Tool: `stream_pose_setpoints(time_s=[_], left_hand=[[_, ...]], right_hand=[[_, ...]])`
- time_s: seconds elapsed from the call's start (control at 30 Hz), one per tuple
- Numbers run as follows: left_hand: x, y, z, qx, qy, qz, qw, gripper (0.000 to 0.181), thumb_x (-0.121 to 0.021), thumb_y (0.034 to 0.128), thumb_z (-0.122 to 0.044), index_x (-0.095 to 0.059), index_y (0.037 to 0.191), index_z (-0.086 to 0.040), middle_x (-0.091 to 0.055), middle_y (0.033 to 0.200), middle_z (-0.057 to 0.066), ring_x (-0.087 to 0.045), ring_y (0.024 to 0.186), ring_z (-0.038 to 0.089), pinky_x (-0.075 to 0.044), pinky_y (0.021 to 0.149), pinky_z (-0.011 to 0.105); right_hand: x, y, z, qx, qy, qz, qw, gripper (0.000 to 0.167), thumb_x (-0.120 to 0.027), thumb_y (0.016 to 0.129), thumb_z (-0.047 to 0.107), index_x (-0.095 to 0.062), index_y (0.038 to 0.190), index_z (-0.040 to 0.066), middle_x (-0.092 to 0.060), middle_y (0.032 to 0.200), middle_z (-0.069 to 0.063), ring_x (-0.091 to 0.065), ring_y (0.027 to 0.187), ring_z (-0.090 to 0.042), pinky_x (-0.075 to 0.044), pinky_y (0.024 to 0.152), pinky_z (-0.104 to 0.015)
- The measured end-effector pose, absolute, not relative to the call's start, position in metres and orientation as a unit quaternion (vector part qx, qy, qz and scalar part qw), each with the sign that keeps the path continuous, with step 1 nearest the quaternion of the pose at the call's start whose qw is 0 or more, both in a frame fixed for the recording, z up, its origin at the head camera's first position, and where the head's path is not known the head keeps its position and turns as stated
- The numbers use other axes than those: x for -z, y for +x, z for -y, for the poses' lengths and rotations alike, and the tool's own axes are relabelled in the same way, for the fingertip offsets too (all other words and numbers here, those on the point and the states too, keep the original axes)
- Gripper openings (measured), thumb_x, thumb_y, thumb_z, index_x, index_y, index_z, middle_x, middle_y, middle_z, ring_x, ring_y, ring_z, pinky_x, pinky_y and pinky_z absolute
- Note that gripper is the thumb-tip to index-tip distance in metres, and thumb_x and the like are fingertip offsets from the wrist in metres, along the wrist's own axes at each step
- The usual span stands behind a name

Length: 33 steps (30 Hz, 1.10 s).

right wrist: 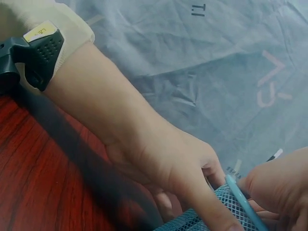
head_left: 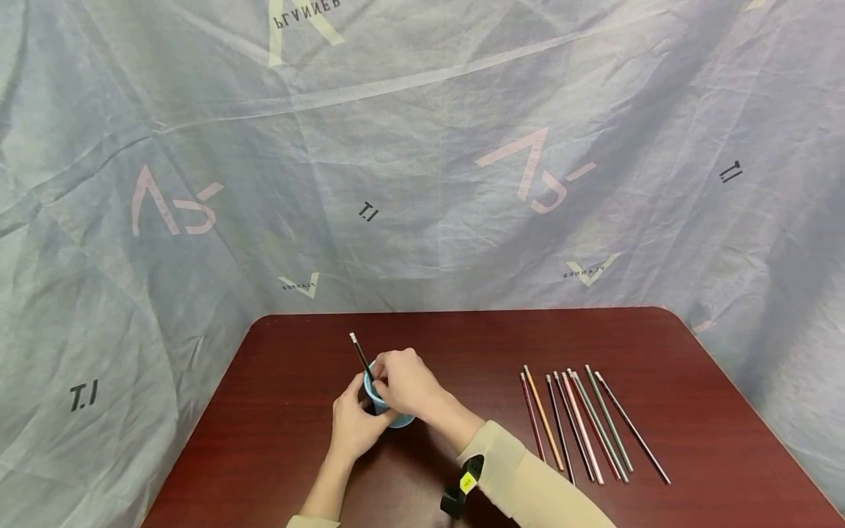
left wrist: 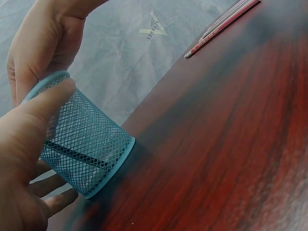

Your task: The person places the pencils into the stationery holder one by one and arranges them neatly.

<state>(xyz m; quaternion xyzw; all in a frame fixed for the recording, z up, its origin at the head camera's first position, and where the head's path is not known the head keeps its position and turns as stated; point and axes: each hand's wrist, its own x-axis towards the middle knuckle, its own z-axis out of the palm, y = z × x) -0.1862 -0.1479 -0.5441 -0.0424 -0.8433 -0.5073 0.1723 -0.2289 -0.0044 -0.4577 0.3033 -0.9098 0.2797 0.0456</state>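
Note:
A light blue mesh pen holder (head_left: 400, 422) stands on the table, and my left hand (head_left: 354, 424) grips it around its side. In the left wrist view, the thumb of the left hand (left wrist: 21, 144) lies near the rim of the holder (left wrist: 91, 130) and fingers curl beneath. A black pencil (head_left: 359, 355) with a white end slants up out of the holder. Its lower part shows dark through the mesh. My right hand (head_left: 408, 383) is at the holder's mouth, fingertips pinching the pencil; the exact contact is partly hidden. The right wrist view shows the right hand (right wrist: 281, 187) beside the rim.
Several pencils (head_left: 581, 425) of different colours lie side by side on the right of the dark red table (head_left: 462, 337). Grey printed cloth (head_left: 422, 183) hangs behind and at the sides. A black device (head_left: 462, 488) is strapped to the right wrist.

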Motion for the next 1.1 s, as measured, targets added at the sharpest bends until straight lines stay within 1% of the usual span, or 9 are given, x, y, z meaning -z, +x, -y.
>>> stream_pose_setpoints(time_s=[0.1, 0.3, 0.4, 0.5, 0.6, 0.7, 0.87, 1.0, 1.1], left_hand=[[0.544, -0.186, 0.147, 0.499, -0.045, 0.846, 0.180, 0.065, -0.097, 0.0752, -0.025, -0.067, 0.132, -0.013, -0.075, 0.124, 0.006, -0.073, 0.116, 0.028, -0.064, 0.092, 0.045], [0.546, -0.186, 0.147, 0.499, -0.049, 0.845, 0.187, 0.074, -0.098, 0.0753, -0.028, -0.064, 0.139, -0.014, -0.075, 0.127, 0.006, -0.073, 0.113, 0.025, -0.064, 0.091, 0.042], [0.547, -0.186, 0.146, 0.503, -0.050, 0.843, 0.185, 0.075, -0.098, 0.0755, -0.028, -0.064, 0.141, -0.014, -0.075, 0.126, 0.006, -0.073, 0.112, 0.025, -0.064, 0.089, 0.039], [0.548, -0.186, 0.146, 0.507, -0.049, 0.841, 0.184, 0.076, -0.099, 0.0745, -0.028, -0.064, 0.141, -0.015, -0.075, 0.124, 0.005, -0.074, 0.109, 0.023, -0.064, 0.087, 0.034], [0.548, -0.188, 0.145, 0.510, -0.048, 0.838, 0.187, 0.077, -0.100, 0.0731, -0.028, -0.065, 0.140, -0.016, -0.076, 0.122, 0.003, -0.074, 0.107, 0.021, -0.063, 0.086, 0.031], [0.548, -0.188, 0.144, 0.514, -0.050, 0.834, 0.194, 0.078, -0.101, 0.0707, -0.027, -0.065, 0.139, -0.014, -0.076, 0.123, 0.004, -0.074, 0.108, 0.021, -0.064, 0.086, 0.032], [0.547, -0.188, 0.143, 0.526, -0.053, 0.825, 0.197, 0.081, -0.103, 0.0681, -0.025, -0.066, 0.139, -0.012, -0.076, 0.125, 0.008, -0.074, 0.112, 0.026, -0.064, 0.090, 0.037], [0.547, -0.187, 0.142, 0.532, -0.054, 0.823, 0.195, 0.081, -0.103, 0.0688, -0.025, -0.066, 0.139, -0.010, -0.075, 0.125, 0.010, -0.074, 0.112, 0.030, -0.064, 0.091, 0.042], [0.547, -0.187, 0.143, 0.534, -0.054, 0.821, 0.194, 0.081, -0.102, 0.0697, -0.026, -0.065, 0.140, -0.010, -0.075, 0.126, 0.011, -0.074, 0.111, 0.031, -0.064, 0.091, 0.044]], right_hand=[[0.455, -0.229, 0.002, -0.283, 0.303, 0.909, 0.049, 0.006, -0.075, 0.097, 0.010, -0.076, 0.102, 0.007, -0.079, 0.095, -0.008, -0.075, 0.078, -0.015, -0.057, 0.067, -0.018], [0.451, -0.230, -0.001, -0.288, 0.310, 0.904, 0.056, 0.006, -0.075, 0.096, 0.009, -0.076, 0.101, 0.006, -0.080, 0.094, -0.008, -0.075, 0.078, -0.016, -0.057, 0.067, -0.018], [0.448, -0.230, -0.005, -0.293, 0.309, 0.903, 0.056, 0.006, -0.075, 0.097, 0.010, -0.075, 0.101, 0.006, -0.079, 0.095, -0.009, -0.075, 0.077, -0.016, -0.058, 0.068, -0.019], [0.444, -0.230, -0.011, -0.303, 0.309, 0.899, 0.059, 0.006, -0.074, 0.098, 0.010, -0.075, 0.102, 0.006, -0.080, 0.097, -0.009, -0.076, 0.081, -0.018, -0.059, 0.069, -0.020], [0.438, -0.233, -0.022, -0.317, 0.308, 0.894, 0.072, 0.006, -0.074, 0.097, 0.008, -0.076, 0.102, 0.005, -0.080, 0.096, -0.008, -0.077, 0.084, -0.018, -0.060, 0.070, -0.022], [0.430, -0.237, -0.038, -0.327, 0.304, 0.889, 0.104, 0.006, -0.074, 0.094, 0.006, -0.076, 0.100, 0.005, -0.080, 0.092, -0.006, -0.077, 0.082, -0.017, -0.061, 0.070, -0.025], [0.413, -0.244, -0.077, -0.336, 0.264, 0.891, 0.152, 0.007, -0.076, 0.092, 0.007, -0.078, 0.099, 0.007, -0.081, 0.090, -0.004, -0.078, 0.081, -0.017, -0.063, 0.076, -0.033], [0.403, -0.247, -0.117, -0.327, 0.223, 0.904, 0.162, 0.009, -0.075, 0.093, 0.009, -0.078, 0.101, 0.006, -0.081, 0.091, -0.005, -0.077, 0.082, -0.020, -0.063, 0.079, -0.039], [0.405, -0.249, -0.145, -0.313, 0.196, 0.914, 0.165, 0.010, -0.074, 0.093, 0.009, -0.078, 0.102, 0.005, -0.081, 0.091, -0.007, -0.077, 0.081, -0.021, -0.063, 0.078, -0.042]])
